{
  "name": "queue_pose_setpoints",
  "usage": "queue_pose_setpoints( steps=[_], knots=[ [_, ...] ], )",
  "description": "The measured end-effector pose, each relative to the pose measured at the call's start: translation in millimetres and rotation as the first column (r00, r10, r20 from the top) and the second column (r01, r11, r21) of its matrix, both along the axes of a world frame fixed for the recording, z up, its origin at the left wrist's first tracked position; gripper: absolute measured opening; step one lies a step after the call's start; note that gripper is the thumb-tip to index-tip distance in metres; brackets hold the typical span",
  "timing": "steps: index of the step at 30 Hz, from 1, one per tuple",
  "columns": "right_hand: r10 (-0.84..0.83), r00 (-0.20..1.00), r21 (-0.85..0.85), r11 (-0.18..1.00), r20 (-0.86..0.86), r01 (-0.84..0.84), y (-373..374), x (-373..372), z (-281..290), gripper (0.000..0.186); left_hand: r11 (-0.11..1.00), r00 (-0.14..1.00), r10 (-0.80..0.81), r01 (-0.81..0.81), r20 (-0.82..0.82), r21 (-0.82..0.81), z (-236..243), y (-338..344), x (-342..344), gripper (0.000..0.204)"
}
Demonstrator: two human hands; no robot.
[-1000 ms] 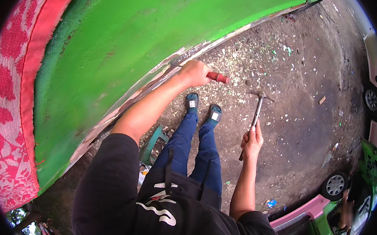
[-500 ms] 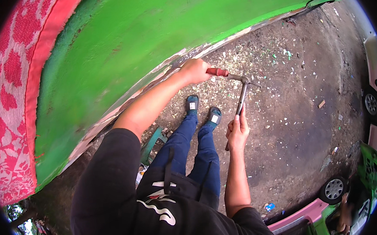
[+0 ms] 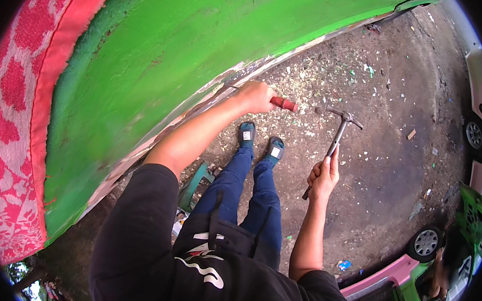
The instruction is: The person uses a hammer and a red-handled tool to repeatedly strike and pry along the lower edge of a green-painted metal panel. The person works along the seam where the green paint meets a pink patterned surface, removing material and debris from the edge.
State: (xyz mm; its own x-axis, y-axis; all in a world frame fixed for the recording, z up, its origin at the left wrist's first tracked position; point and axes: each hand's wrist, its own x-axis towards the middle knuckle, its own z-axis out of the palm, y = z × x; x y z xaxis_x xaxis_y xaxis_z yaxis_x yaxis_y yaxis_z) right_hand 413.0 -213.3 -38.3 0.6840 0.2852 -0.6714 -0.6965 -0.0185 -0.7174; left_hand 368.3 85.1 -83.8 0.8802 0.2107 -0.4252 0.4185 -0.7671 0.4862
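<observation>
My left hand (image 3: 255, 97) is closed around a red-handled tool (image 3: 286, 103) with a thin metal shaft, which runs toward the chipped lower edge of the green painted panel (image 3: 189, 48). Its tip is too small to tell its kind. In my right hand (image 3: 323, 179) is a claw hammer (image 3: 339, 135), gripped low on its metal shaft. The hammer's head hangs a short gap to the right of the red handle's end, not touching it. Bare filler and flaked paint show along the panel's lower edge.
Pale paint chips (image 3: 325, 77) litter the dirt ground around my sandals (image 3: 275, 148). A green plastic stool (image 3: 192, 186) stands by my legs. A pink patterned cloth (image 3: 13, 166) hangs at the left. A pink and green vehicle (image 3: 381, 277) is at the lower right.
My right hand has swung the hammer away to the right, off the red handle's end. My left hand has shifted slightly, and the handle now tilts more downward.
</observation>
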Motion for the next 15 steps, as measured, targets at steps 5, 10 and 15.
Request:
queue_pose_setpoints(
  steps=[5,10,15],
  knots=[
    [0.046,0.998,-0.016,0.999,-0.032,-0.046,-2.7,-7.1,-1.2,0.051,1.000,1.000,-0.013,0.013,0.024,-0.002,3.9,-2.0,3.1,0.013],
    [0.051,0.998,-0.009,0.999,-0.047,-0.052,3.0,-14.3,2.9,0.051,0.998,0.998,-0.061,0.061,0.035,0.003,-0.9,-0.5,1.4,0.012],
    [-0.004,1.000,-0.011,1.000,0.027,0.004,0.0,-11.0,5.1,0.050,0.997,0.997,-0.073,0.073,0.006,-0.007,4.5,-1.8,0.9,0.012]
  ],
)
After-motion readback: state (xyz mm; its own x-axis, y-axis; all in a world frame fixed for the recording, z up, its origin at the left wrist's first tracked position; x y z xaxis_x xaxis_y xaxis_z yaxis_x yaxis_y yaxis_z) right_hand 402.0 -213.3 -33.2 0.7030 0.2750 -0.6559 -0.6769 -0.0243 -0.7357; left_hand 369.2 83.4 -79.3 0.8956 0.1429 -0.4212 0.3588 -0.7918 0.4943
